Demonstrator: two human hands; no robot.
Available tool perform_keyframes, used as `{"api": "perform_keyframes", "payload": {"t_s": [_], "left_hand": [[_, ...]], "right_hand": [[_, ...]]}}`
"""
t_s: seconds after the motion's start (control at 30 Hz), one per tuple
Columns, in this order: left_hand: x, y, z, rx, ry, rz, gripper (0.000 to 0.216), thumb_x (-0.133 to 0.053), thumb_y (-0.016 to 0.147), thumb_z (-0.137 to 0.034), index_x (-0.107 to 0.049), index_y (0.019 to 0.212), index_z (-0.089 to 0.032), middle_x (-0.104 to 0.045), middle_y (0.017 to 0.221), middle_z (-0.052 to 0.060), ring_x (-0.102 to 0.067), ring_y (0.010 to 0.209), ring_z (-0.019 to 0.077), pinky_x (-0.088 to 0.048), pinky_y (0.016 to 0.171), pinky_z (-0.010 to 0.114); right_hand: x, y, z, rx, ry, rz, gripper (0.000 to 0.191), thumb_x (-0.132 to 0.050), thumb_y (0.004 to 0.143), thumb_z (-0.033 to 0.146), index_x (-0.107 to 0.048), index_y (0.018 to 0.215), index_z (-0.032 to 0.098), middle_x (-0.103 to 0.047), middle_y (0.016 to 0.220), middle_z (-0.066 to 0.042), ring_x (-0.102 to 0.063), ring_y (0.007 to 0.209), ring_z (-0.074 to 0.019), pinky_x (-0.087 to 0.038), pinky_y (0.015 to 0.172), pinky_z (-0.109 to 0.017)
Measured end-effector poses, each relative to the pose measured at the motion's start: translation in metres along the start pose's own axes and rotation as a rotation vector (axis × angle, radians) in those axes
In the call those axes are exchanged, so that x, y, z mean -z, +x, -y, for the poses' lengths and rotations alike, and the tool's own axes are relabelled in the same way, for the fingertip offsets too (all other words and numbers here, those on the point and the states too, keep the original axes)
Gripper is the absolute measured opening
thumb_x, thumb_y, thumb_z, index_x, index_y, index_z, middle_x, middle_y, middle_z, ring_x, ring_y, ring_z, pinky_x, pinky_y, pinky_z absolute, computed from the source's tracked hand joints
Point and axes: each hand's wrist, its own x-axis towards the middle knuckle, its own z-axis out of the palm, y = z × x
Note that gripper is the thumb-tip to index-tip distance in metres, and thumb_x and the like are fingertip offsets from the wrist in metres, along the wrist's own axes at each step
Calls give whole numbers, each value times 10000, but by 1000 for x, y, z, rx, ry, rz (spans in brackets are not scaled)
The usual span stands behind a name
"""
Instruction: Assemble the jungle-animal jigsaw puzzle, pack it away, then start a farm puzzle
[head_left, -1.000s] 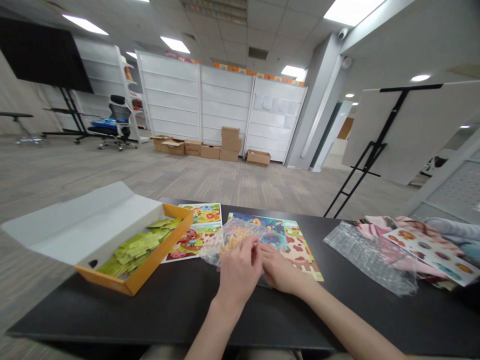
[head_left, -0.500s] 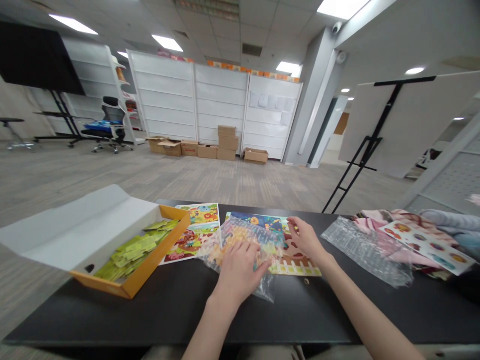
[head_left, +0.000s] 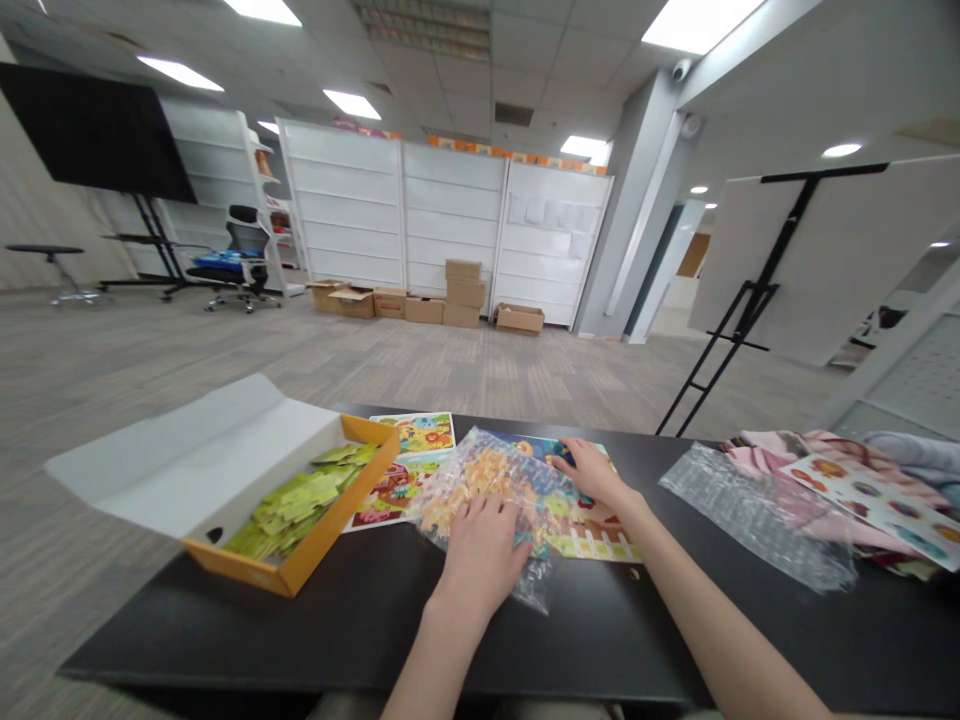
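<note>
A clear plastic bag (head_left: pixel 491 468) of small yellow-orange pieces lies on the black table over a colourful picture sheet (head_left: pixel 600 545). My left hand (head_left: pixel 484 550) rests on the bag's lower part, its fingers extended and the thumb apart. At the bag's upper right is my right hand (head_left: pixel 591 470), fingers loosely bent over the sheet's blue area. Whether those fingertips touch the bag or only the sheet, I cannot tell. Left of the bag, another printed sheet (head_left: pixel 416 432) with cartoon animals is partly covered by it.
An open orange box (head_left: pixel 345 515) holding many green packets stands on the left, its white lid folded back. To the right lie an empty-looking clear plastic wrapper (head_left: pixel 739 510), folded cloths (head_left: pixel 795 490) and a sticker sheet (head_left: pixel 874 505). A tiny ring-like piece (head_left: pixel 634 574) sits near my right forearm.
My right hand has moved left, closer to the bag. My left hand stays on the bag. The whole view has shifted slightly, so the scene appears further right and lower.
</note>
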Motion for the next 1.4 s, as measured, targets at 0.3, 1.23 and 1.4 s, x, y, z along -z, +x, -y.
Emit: {"api": "perform_keyframes", "payload": {"t_s": [0.3,1.23,1.4], "left_hand": [[8,-1,16,152,114,2,208,-609,903,-294,-689,1065,-191,-680,1108,123,-615,1104,322,-478,937,458],[-10,-1,-18,66,100,60,218,-563,949,-295,-691,1054,-153,-672,1113,130,-596,1100,327,-492,947,463],[-10,3,-10,90,-6,71,184,-510,969,-218,-691,958,-186,-711,1033,88,-649,1048,261,-495,876,356]], "right_hand": [[6,-3,-10,-49,82,-5,526,-711,835,561,-677,1180,164,-642,1148,-156,-614,1087,-302,-453,979,-400],[35,-8,-40,-143,729,148,466,-840,613,471,-537,850,206,-667,773,2,-632,711,-179,-497,667,-289],[42,-13,-46,-204,745,158,481,-869,580,457,-560,852,207,-694,806,-23,-673,791,-222,-528,671,-297]]}}
